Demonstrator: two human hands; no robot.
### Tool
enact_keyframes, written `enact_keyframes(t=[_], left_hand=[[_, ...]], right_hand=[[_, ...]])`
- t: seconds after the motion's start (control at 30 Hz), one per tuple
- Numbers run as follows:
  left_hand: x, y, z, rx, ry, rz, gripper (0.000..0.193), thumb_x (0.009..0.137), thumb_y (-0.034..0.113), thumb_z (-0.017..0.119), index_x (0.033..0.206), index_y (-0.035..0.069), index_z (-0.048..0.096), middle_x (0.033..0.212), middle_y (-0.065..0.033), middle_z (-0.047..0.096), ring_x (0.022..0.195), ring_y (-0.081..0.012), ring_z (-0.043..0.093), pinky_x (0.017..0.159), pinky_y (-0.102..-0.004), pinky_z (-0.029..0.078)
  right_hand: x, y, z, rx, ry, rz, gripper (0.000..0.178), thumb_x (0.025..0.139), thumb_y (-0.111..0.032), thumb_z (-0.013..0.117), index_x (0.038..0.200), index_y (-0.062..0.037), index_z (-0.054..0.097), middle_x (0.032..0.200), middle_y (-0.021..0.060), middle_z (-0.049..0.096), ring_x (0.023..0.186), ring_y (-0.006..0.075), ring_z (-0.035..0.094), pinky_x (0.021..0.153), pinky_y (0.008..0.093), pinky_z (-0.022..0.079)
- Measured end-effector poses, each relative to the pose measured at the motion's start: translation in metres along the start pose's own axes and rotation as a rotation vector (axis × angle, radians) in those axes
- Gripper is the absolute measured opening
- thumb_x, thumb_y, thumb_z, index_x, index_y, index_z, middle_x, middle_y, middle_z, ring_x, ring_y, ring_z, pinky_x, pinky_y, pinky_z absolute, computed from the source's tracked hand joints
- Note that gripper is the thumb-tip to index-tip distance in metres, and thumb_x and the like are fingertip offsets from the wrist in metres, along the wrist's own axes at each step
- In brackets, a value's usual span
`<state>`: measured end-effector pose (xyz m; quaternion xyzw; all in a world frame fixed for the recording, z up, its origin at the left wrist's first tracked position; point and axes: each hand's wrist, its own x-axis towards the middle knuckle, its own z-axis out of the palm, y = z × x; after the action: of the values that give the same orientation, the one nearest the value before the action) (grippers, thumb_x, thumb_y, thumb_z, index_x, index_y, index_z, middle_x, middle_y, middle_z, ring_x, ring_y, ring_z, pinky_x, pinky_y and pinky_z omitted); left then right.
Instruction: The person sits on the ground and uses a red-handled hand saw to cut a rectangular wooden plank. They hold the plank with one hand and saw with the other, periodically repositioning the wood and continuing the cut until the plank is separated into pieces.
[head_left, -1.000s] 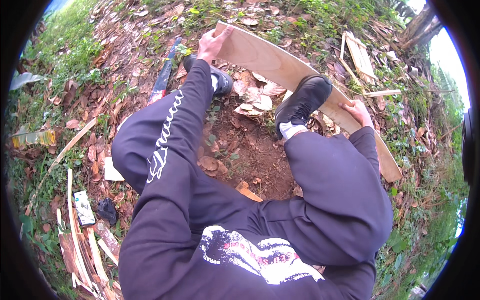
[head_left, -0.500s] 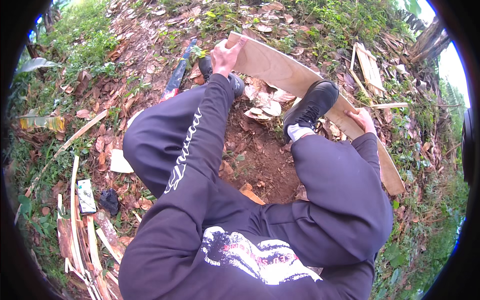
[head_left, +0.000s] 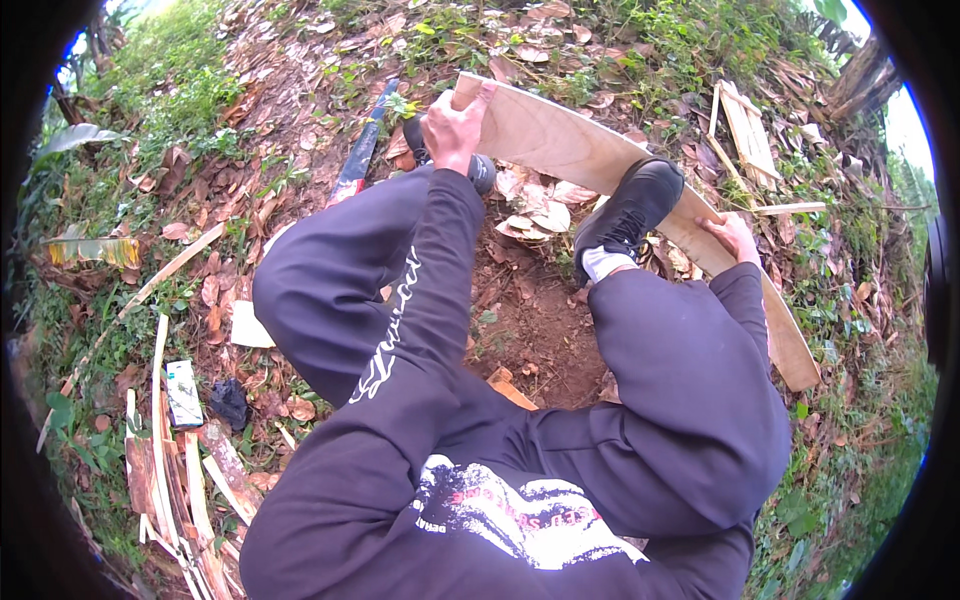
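Note:
A long, pale wooden board (head_left: 560, 140) slants from the upper middle down to the right. My left hand (head_left: 455, 130) grips its far left end, fingers closed over the edge. Further down the board, my right hand (head_left: 733, 238) is closed on the near edge, with the fingers partly hidden. Between the two hands, my right black shoe (head_left: 640, 205) overlaps the board; whether it presses on it, I cannot tell. My left shoe (head_left: 480, 172) is partly hidden behind my left forearm.
A blue-bladed tool like a handsaw (head_left: 368, 142) lies left of my left hand. Split wood strips (head_left: 165, 480), a pale flat box (head_left: 184, 394) and a crumpled dark thing (head_left: 229, 402) lie at lower left. More wood pieces (head_left: 748, 140) rest at upper right among leaves.
The whole view has shifted slightly right. Both hands keep their hold on the board, and its position against my shoe looks nearly the same.

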<state>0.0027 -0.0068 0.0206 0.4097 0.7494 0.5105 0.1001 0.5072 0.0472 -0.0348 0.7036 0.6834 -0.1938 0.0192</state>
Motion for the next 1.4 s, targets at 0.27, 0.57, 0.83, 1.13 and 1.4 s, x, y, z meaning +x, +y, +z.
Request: enact_keyframes(t=[0.27, 0.57, 0.83, 1.13, 1.4], left_hand=[[-0.011, 0.009, 0.004, 0.012, 0.078, 0.019, 0.064, 0.075, 0.064, 0.071, 0.085, 0.001, 0.070, 0.079, -0.0183, 0.070, 0.078, -0.0347, 0.068, 0.075, -0.0427, 0.052], [-0.034, 0.024, -0.001, 0.066, 0.140, 0.038, 0.061, 0.076, 0.061, 0.072, 0.081, 0.001, 0.069, 0.074, -0.0172, 0.070, 0.071, -0.0336, 0.069, 0.070, -0.0425, 0.053], [-0.100, 0.041, 0.016, 0.122, 0.157, 0.181, 0.050, 0.079, 0.051, 0.073, 0.079, 0.002, 0.062, 0.070, -0.0178, 0.066, 0.066, -0.0342, 0.068, 0.064, -0.0443, 0.053], [-0.092, 0.074, -0.010, 0.274, 0.136, 0.245, 0.062, 0.079, 0.065, 0.066, 0.083, 0.003, 0.067, 0.071, -0.0167, 0.069, 0.065, -0.0309, 0.070, 0.056, -0.0424, 0.053], [0.003, 0.174, 0.004, 0.096, -0.008, 0.355, 0.070, 0.075, 0.074, 0.062, 0.082, 0.005, 0.071, 0.071, -0.0142, 0.069, 0.073, -0.0320, 0.071, 0.067, -0.0439, 0.054]], right_hand=[[0.000, 0.001, -0.006, 0.020, 0.007, 0.064, 0.075, 0.069, -0.063, 0.072, 0.108, 0.0009, 0.068, 0.102, 0.0207, 0.070, 0.094, 0.0291, 0.068, 0.084, 0.0391, 0.051], [0.011, 0.005, 0.003, -0.059, 0.014, 0.022, 0.079, 0.071, -0.068, 0.067, 0.107, 0.0017, 0.066, 0.107, 0.0246, 0.066, 0.100, 0.0334, 0.065, 0.086, 0.0408, 0.050], [0.020, 0.013, 0.028, 0.022, -0.008, 0.011, 0.071, 0.072, -0.063, 0.070, 0.098, 0.0038, 0.069, 0.095, 0.0254, 0.069, 0.090, 0.0338, 0.069, 0.081, 0.0424, 0.051], [-0.014, 0.003, 0.032, 0.267, 0.055, -0.071, 0.053, 0.074, -0.053, 0.073, 0.081, -0.0008, 0.069, 0.084, 0.0219, 0.069, 0.080, 0.0292, 0.068, 0.073, 0.0391, 0.050], [-0.053, 0.046, -0.046, 0.131, 0.724, -0.007, 0.055, 0.087, -0.053, 0.054, 0.061, -0.0050, 0.055, 0.064, 0.0195, 0.059, 0.064, 0.0388, 0.059, 0.061, 0.0476, 0.042]])
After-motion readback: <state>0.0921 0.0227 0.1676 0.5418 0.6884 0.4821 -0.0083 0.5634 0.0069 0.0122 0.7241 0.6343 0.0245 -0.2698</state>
